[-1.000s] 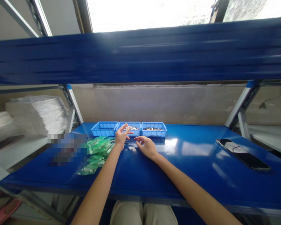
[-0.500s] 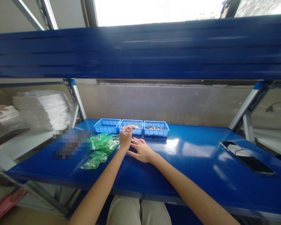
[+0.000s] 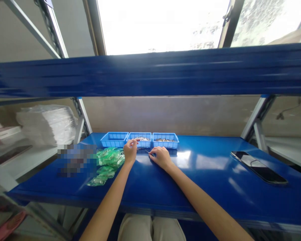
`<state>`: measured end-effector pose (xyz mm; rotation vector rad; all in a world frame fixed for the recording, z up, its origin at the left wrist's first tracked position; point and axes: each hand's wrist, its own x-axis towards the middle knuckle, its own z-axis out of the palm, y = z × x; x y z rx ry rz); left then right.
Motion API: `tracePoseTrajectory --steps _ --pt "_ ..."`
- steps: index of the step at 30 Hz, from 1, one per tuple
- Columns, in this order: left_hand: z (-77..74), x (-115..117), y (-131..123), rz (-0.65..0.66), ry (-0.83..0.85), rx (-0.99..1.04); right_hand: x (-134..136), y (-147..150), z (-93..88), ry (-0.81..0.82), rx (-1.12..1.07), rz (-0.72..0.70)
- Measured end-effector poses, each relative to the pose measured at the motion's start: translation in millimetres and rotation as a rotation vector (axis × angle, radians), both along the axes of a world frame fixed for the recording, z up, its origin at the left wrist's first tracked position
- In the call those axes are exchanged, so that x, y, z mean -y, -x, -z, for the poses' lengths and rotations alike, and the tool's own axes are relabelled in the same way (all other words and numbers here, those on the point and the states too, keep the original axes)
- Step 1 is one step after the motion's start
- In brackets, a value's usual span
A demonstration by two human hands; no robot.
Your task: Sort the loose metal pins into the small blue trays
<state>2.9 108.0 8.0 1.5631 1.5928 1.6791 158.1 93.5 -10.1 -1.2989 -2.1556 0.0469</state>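
Pin (image 3: pixel 146 151): pinched in right hand (image 3: pixel 162 157), close to desk (image 3: pixel 203 187), on near side of middle bin (image 3: pixel 145 145) and right bin (image 3: pixel 165 145). Left hand (image 3: pixel 130 152): fingers curled, in front of middle bin; can't tell if gripping anything. Green bags (image 3: pixel 110 156) just left of it. Phone (image 3: pixel 263 170) flat, far right.

A thin piece (image 3: pixel 146 151) at the right hand (image 3: pixel 161 156) is indistinct — too small.

Blue desk (image 3: pixel 215 180). Three light-blue bins (image 3: pixel 165 145), in a row; middle and right ones contain slender metal pieces (image 3: pixel 142 139). Crumpled green plastic (image 3: pixel 107 159). Phone (image 3: pixel 259 167), right side. Left hand (image 3: pixel 130 153), before middle bin. Right hand (image 3: pixel 161 157), pinching a slim piece (image 3: pixel 146 151).
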Motion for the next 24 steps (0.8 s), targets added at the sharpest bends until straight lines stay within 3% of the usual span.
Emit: tracePoseTrajectory --steps 8,17,24 --pt "12.1 6 -7 0.196 0.055 -0.611 -3 -7 7.1 0.035 -0.109 0.208" --pt "15.0 2 -1 0.225 0.110 -0.691 -3 -10 5.8 0.111 -0.203 0.156" --pt "14.4 3 -4 0.278 0.109 -0.687 -11 -7 9.6 0.140 -0.504 0.004"
